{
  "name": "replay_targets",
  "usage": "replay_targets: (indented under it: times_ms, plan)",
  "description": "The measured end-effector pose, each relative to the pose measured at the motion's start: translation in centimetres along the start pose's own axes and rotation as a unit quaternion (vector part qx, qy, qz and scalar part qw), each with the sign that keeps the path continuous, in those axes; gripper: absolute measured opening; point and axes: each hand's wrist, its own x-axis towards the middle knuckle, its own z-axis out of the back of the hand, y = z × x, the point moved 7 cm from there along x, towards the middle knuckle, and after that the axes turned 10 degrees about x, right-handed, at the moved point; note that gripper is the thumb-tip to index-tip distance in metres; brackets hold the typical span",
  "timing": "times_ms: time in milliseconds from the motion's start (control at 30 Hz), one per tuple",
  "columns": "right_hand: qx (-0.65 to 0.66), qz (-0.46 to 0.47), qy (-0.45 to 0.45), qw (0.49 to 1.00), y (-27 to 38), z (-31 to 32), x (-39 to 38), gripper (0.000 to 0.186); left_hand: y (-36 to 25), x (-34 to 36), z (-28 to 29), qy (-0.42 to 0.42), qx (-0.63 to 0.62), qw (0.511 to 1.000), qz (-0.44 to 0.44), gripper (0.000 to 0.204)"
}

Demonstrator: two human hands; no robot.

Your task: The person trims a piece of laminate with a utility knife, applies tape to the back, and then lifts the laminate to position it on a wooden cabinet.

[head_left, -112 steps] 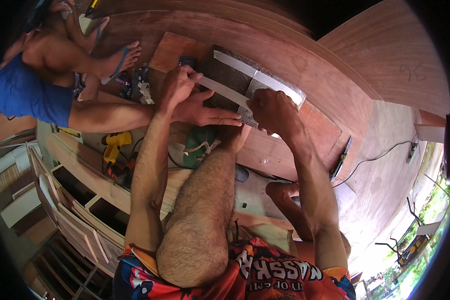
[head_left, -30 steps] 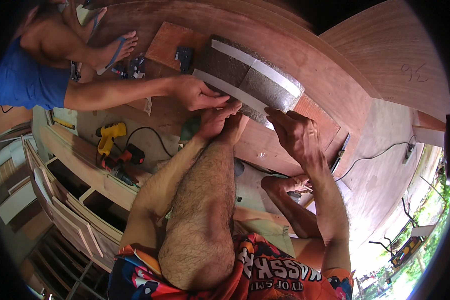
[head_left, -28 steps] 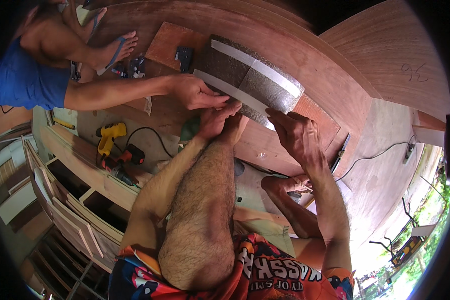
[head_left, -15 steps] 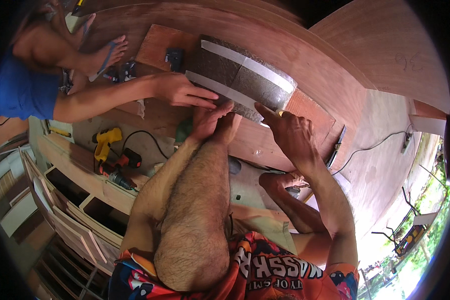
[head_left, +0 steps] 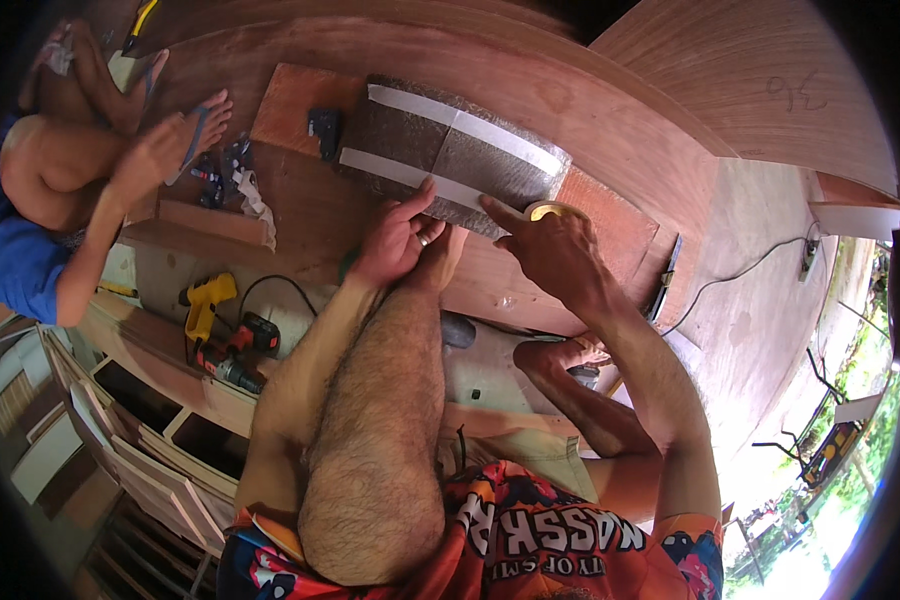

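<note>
A dark, shiny, slightly curved panel (head_left: 490, 165) lies on a reddish-brown board (head_left: 305, 105). Two pale strips of tape run along it, the far strip (head_left: 470, 123) and the near strip (head_left: 385, 167). My right hand (head_left: 560, 255) grips a roll of tape (head_left: 552, 210) at the panel's right end, its index finger stretched onto the near strip. My left hand (head_left: 395, 240), wearing a ring, is at the panel's near edge beside my foot. One of its digits points up to the near strip, the others are loosely bent, and nothing shows in it.
A co-worker in blue shorts (head_left: 15, 260) sits at the left. A small dark-blue tool (head_left: 324, 133) rests by the panel's left end. Below lie a yellow power tool (head_left: 208, 300) and a red-and-black drill (head_left: 240, 350). A cable (head_left: 740, 275) crosses the right side.
The co-worker's hand has left the near tape strip and drawn back to the left, near their foot. My hands stay at the panel; the roll of tape shows more clearly.
</note>
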Motion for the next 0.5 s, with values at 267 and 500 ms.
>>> replay_targets:
  times_ms: [267,500]
  plan:
    - [0.087,0.078,-0.074,0.99,0.1,1.4,-1.2,0.05,0.5,1.0,0.5,-0.104,-0.035,0.994,0.024,0.034]
    - [0.284,0.014,-0.058,0.957,-4.1,1.7,-2.8,0.031,1.6,0.9,0.8,-0.107,-0.062,0.99,0.073,0.034]
